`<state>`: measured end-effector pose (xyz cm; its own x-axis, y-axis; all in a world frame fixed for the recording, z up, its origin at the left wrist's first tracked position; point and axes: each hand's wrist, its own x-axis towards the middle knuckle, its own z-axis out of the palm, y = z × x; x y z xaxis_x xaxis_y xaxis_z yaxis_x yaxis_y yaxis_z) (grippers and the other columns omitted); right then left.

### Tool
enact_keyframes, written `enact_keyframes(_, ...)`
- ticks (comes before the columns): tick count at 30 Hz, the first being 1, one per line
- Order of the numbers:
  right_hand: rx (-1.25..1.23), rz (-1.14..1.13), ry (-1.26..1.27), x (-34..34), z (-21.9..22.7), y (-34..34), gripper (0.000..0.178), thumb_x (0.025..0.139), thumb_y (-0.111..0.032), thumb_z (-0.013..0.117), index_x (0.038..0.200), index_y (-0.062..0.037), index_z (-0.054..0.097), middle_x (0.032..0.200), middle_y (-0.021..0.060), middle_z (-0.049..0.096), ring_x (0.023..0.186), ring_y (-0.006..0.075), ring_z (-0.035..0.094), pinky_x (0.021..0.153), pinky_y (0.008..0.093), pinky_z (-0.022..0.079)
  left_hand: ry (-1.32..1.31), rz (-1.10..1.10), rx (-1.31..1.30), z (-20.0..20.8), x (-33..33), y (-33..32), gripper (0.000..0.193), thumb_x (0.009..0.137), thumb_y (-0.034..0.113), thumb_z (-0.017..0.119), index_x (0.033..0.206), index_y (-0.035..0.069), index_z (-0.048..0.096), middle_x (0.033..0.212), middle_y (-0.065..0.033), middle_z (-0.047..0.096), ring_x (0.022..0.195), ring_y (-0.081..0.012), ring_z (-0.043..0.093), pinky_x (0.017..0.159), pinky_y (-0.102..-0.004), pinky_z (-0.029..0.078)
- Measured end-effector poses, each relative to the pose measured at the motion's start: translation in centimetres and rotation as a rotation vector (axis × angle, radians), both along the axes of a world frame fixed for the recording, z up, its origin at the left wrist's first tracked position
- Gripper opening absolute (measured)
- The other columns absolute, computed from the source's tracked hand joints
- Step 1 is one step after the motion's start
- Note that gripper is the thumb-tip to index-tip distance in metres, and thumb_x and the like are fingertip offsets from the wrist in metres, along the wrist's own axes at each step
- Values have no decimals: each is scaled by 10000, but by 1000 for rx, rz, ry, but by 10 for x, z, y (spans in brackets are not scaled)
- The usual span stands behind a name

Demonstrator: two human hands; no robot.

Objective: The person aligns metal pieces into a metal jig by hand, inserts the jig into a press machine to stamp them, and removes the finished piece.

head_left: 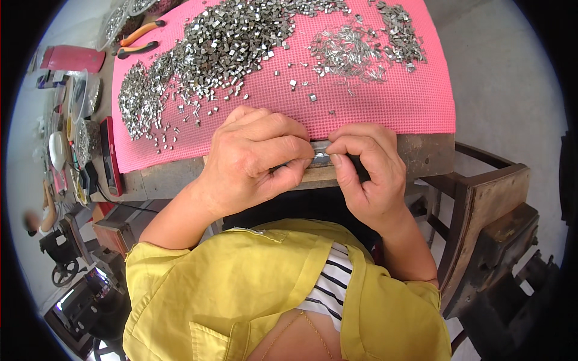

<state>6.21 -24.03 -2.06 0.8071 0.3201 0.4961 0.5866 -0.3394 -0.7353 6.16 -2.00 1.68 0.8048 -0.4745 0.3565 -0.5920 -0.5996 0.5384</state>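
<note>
My left hand (256, 153) is closed at the bench's near edge, thumb and forefinger tips pressed together. Facing it, my right hand (370, 165) is curled, with its thumb and forefinger meeting in a pinch. What either pinch holds is too small to make out. Between the fingertips lies a narrow dark metal strip (321, 160) with small shiny bits on it. Beyond my hands, a pink textured mat (277, 93) bears a large heap of small square metal pieces (208, 45). To the right on it are a pile of thin metal pins (349, 51) and another heap of small metal pieces (402, 33).
Orange-handled pliers (141, 33) lie at the mat's far left. A red flat case (111, 156) rests along the bench's left end. Clear bags and tubs (88, 96) of parts stand farther left. Dark machinery (90, 301) is at lower left, a wooden stool (487, 210) at right.
</note>
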Motion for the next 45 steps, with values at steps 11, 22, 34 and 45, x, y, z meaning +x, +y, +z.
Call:
enact_keyframes(11,-124,-13,-209,-1,-2,1,277,750,-8,737,1017,-52,675,1045,71,674,918,265,668,826,422,464,-17,28,41,3,0,-4,203,669,25,793,836,127,742,921,6,728,798,-196,670,739,-340,470)
enact_keyframes(22,-187,-79,-216,-8,1,5,278,750,-14,711,1025,-41,677,1064,100,675,948,279,688,844,429,462,-180,-30,306,18,-5,-14,210,674,126,782,871,111,711,957,-2,697,763,-179,638,707,-359,437)
enact_keyframes(34,-188,-149,-241,-11,1,6,216,803,57,728,1006,-11,704,1069,139,741,1026,317,740,896,421,529,-374,59,386,9,-22,-1,400,691,201,838,1074,98,779,1022,-27,717,847,-195,661,777,-381,464)
enact_keyframes(45,27,-160,26,-27,12,-11,146,888,-28,710,1033,-44,701,1107,112,716,1026,323,675,906,428,520,-109,139,86,-3,-25,-6,599,680,129,880,1266,134,757,899,-15,718,779,-214,642,758,-357,441)
